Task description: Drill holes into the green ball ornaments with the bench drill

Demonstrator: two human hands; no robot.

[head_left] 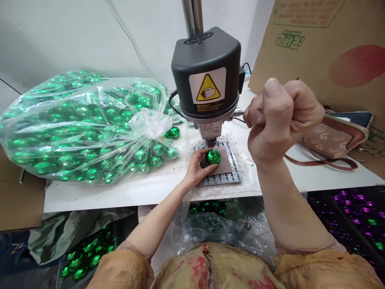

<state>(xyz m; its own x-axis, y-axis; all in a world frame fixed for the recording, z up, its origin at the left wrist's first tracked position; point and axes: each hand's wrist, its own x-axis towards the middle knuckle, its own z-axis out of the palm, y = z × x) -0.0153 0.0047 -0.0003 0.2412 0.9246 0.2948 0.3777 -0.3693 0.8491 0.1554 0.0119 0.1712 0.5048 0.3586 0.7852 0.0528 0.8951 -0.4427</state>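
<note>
A shiny green faceted ball sits directly below the chuck of a small black drill press. My left hand grips it from the left, thumb at the front and fingers behind. The ball rests on a brown pad on top of the grey slotted base plate. Raised at the right of the motor head, my right hand is closed in a fist around the press's feed handle; only the metal hub shows beside it, the grip being hidden.
On the left lies a big tied plastic bag of green balls, with loose green balls by its knot. A patterned purse and cardboard stand at right. Bins of green and purple balls sit below the white table.
</note>
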